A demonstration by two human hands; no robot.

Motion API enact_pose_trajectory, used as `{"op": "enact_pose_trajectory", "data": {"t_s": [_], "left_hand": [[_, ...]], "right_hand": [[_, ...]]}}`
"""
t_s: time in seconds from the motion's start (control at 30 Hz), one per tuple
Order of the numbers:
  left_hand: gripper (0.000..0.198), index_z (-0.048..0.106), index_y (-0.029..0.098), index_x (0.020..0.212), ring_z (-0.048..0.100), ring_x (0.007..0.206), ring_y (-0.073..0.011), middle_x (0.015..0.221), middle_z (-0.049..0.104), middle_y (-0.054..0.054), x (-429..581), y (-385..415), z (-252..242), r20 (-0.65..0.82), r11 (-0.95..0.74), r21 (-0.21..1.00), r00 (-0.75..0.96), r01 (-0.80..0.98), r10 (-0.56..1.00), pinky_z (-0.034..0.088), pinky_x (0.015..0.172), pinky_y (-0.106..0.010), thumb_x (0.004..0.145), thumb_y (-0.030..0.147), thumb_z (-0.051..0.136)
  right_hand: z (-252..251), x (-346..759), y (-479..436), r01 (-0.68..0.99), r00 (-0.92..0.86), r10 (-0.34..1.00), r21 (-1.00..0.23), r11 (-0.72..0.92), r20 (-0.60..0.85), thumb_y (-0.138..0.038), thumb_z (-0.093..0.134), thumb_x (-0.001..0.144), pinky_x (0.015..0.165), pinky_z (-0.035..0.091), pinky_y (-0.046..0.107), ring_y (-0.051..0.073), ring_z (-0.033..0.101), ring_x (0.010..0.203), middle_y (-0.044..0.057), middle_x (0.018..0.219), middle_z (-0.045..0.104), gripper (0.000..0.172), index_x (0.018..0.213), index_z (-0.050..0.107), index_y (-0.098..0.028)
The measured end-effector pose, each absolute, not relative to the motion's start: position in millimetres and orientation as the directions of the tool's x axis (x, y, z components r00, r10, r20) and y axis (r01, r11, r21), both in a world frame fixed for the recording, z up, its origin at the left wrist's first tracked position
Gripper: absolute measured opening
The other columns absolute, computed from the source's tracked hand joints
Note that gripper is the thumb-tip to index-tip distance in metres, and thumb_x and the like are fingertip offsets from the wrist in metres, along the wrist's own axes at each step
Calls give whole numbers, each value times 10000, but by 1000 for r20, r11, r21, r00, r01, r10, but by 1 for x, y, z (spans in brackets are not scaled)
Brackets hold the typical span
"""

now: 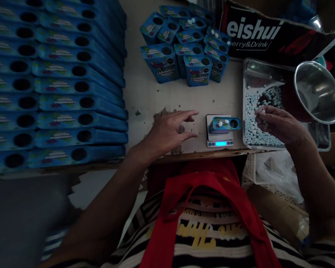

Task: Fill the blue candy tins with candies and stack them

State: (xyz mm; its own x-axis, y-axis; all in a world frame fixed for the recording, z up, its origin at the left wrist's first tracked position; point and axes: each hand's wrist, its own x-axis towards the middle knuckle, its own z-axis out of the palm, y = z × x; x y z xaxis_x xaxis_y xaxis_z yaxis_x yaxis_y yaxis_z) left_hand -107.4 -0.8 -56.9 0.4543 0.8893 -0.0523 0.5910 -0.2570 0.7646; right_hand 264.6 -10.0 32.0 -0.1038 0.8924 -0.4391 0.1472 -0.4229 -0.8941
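My left hand (174,130) hovers over the table with thumb and fingers apart, holding nothing. To its right, a small digital scale (211,138) with a lit blue display carries a blue candy box (213,127). Two white candies (223,123) lie on top of that box, beside its dark round hole. Over a metal tray (245,100) of small white and pale blue candies (252,128), my right hand (279,121) is closed, with a few candies pinched at its fingertips.
Stacked rows of blue boxes (100,100) fill the left side. Several blue boxes (197,70) stand at the back, some with white candies on top. A metal bowl (318,93) rests over the tray's right side, before a black printed carton (257,33). The table's front edge (195,156) runs below my hands.
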Motion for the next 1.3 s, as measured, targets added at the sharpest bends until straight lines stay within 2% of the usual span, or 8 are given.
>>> {"op": "enact_pose_trajectory", "data": {"t_s": [0.4, 0.6, 0.73, 0.87, 0.97, 1.03, 1.17, 1.3], "left_hand": [[495, 765, 251, 1422, 811, 1179, -293, 1291, 843, -106, -106, -3, -50, 66, -234, 881, 382, 412, 922, 640, 1098, -455, 970, 437, 844], [407, 791, 286, 1322, 781, 1269, -292, 1332, 828, -77, -78, 5, -30, 169, -344, 865, 433, 366, 886, 621, 1135, -440, 968, 468, 877], [797, 673, 275, 1465, 759, 1322, -301, 1434, 787, -84, -60, 2, -55, 103, -263, 916, 453, 305, 886, 614, 1139, -427, 779, 455, 1036], [512, 739, 232, 1235, 805, 1079, -252, 1161, 838, -33, -34, -3, -93, 61, -166, 959, 406, 230, 912, 637, 962, -346, 806, 343, 997], [398, 754, 217, 1172, 784, 978, -230, 1063, 826, -19, -11, 13, -96, 162, -263, 933, 364, 248, 917, 622, 898, -324, 834, 243, 961], [405, 772, 221, 1196, 774, 1049, -256, 1120, 825, -42, 5, 33, -80, 310, -448, 844, 411, 296, 857, 617, 965, -365, 834, 199, 951], [325, 799, 252, 1260, 734, 1167, -304, 1215, 813, -79, 47, 68, -36, 547, -799, 508, 596, 322, 588, 576, 1092, -467, 959, 134, 776], [385, 821, 319, 1273, 708, 1236, -298, 1282, 810, -64, 85, 83, -32, 627, -918, 297, 671, 263, 396, 484, 1233, -538, 1037, 103, 608]], "right_hand": [[63, 208, -6, 229, -290, 883, -923, -310, -369, -508, 972, 904, 504, 380, 225, 85, 496, 606, -21, 726, 613, 359, 968, 792, -204], [57, 224, -6, 135, -163, 926, -937, -321, -341, -497, 993, 863, 540, 444, 231, 105, 556, 662, -13, 777, 651, 376, 959, 770, -210], [33, 259, -8, 321, -32, 964, -916, -241, -264, -511, 988, 839, 640, 509, 273, 138, 610, 736, 20, 866, 736, 365, 967, 817, -214], [-1, 278, -14, 421, 43, 979, -885, -197, -197, -545, 1008, 764, 912, 591, 371, 220, 723, 999, 60, 1131, 827, 467, 1093, 868, -244], [-24, 273, -19, 205, 175, 972, -960, -189, -154, -573, 982, 795, 1000, 598, 365, 213, 737, 1081, 40, 1131, 828, 451, 1095, 846, -264], [-34, 267, -20, -42, 256, 934, -968, -246, -249, -563, 951, 855, 951, 624, 336, 196, 756, 1029, 36, 1051, 819, 404, 1069, 813, -249], [-42, 268, -18, -547, 205, 824, -760, -351, -528, -557, 729, 1068, 863, 679, 350, 214, 788, 911, 75, 943, 805, 352, 989, 716, -214], [-43, 277, -16, -792, 187, 786, -564, -234, -589, -464, 495, 1182, 794, 704, 369, 218, 768, 834, 62, 886, 769, 337, 975, 627, -234]]}}
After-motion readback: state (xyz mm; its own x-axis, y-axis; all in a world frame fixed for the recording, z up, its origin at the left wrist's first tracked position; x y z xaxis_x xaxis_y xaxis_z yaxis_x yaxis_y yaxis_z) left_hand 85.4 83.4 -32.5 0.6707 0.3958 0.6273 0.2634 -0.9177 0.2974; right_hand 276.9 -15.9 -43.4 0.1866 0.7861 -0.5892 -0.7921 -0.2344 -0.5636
